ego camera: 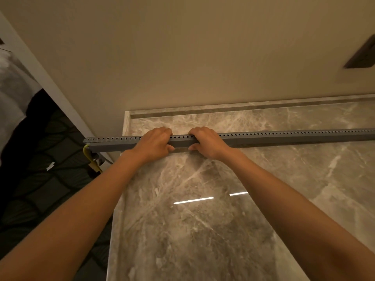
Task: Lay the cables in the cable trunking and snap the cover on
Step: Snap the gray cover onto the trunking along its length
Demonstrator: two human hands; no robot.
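Observation:
A long grey slotted cable trunking (284, 136) lies across the marble counter (203, 220), running from past the counter's left edge out of frame on the right. My left hand (155, 144) and my right hand (207, 141) grip it side by side near its left part, fingers curled over the far slotted wall and thumbs on the near face. A smooth grey cover face (113, 147) shows on the near side at the left end. A yellow-green cable (87, 153) hangs out of that left end. The trunking's inside is hidden.
A beige wall rises behind the counter, with a dark plate (361, 55) on it at upper right. A recessed groove (223, 111) runs along the counter's back edge. Left of the counter the floor drops away with a dark quilted mat (40, 169) and white cloth (12, 88).

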